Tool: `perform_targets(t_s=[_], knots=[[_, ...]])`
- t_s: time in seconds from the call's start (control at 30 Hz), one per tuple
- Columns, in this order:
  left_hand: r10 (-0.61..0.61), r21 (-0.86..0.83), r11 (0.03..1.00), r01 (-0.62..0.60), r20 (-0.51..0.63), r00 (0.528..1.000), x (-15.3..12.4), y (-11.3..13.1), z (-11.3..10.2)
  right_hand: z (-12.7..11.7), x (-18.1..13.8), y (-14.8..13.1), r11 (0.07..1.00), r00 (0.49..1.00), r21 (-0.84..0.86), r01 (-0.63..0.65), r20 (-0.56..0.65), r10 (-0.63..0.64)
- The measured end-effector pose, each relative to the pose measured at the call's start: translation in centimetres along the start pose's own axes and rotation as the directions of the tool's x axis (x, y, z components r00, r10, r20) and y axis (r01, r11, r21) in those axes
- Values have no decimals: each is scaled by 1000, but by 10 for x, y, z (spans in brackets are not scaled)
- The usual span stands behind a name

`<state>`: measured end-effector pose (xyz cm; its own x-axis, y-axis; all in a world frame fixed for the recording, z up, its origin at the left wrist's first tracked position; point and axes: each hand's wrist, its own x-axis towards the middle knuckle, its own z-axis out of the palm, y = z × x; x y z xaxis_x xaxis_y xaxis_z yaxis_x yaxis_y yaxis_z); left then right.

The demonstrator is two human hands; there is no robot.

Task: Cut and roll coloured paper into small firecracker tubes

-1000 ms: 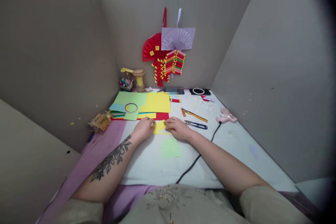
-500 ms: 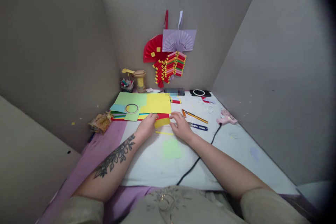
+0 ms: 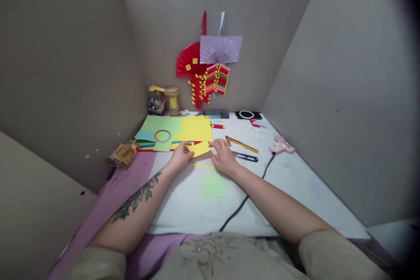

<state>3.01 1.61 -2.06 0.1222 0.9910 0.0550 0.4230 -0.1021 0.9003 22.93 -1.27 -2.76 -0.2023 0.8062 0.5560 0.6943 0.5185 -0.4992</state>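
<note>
A small piece of yellow paper point(image 3: 201, 149) is held between my two hands, a little above the white tabletop point(image 3: 183, 210). My left hand point(image 3: 182, 155) pinches its left end, and my right hand point(image 3: 224, 156) grips its right end with thumb and fingers. Below the paper lies a thin yellow strip point(image 3: 204, 166). Nearer to me is a light green paper square point(image 3: 212, 186). Blue thread snips point(image 3: 246, 156) rest just right of my right hand, with an orange-handled craft knife point(image 3: 244, 144) behind them.
Green and yellow sheets point(image 3: 197, 127) are stacked behind my hands, with a tape ring point(image 3: 162, 130) on top. A pink glue gun point(image 3: 281, 145) with a black cord point(image 3: 243, 203) lies to the right. Paper fans point(image 3: 221, 49) and firecracker strings hang on the back panel point(image 3: 151, 22).
The yellow paper has been tilted so its face shows more brightly, right end higher. My left hand has shifted slightly left and down. The whole view has moved a little.
</note>
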Motion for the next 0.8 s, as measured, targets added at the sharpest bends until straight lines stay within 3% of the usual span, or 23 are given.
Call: perform_targets(t_s=[0.1, 0.27, 0.37, 0.43, 0.5, 0.57, 0.67, 0.8], knots=[[-9, -23, 1000, 10, 13, 1000, -2, 0, 0, -5, 0, -5, 967, 984, -194, 167, 102, -149], [-3, -29, 1000, 5, 72, 997, -2, -4, 3, -4, 2, -4, 927, 970, -301, 225, 158, -184], [122, 139, 982, -125, 30, 992, -3, -2, 0, -3, 2, -2, 916, 964, -320, 242, 189, -188], [279, 329, 902, -281, 54, 959, -6, 3, -4, -3, 1, -2, 914, 958, -325, 243, 231, -173], [370, 466, 788, -402, 163, 915, -10, 8, -7, -1, 0, -1, 914, 951, -327, 240, 269, -153], [377, 538, 705, -462, 268, 887, -13, 12, -8, 1, 0, -1, 918, 948, -322, 232, 287, -139], [377, 601, 619, -506, 337, 862, -14, 16, -6, 5, 1, -1, 931, 947, -295, 216, 297, -126], [367, 597, 629, -497, 336, 868, -13, 16, -5, 6, 3, -2, 949, 948, -259, 180, 304, -97]])
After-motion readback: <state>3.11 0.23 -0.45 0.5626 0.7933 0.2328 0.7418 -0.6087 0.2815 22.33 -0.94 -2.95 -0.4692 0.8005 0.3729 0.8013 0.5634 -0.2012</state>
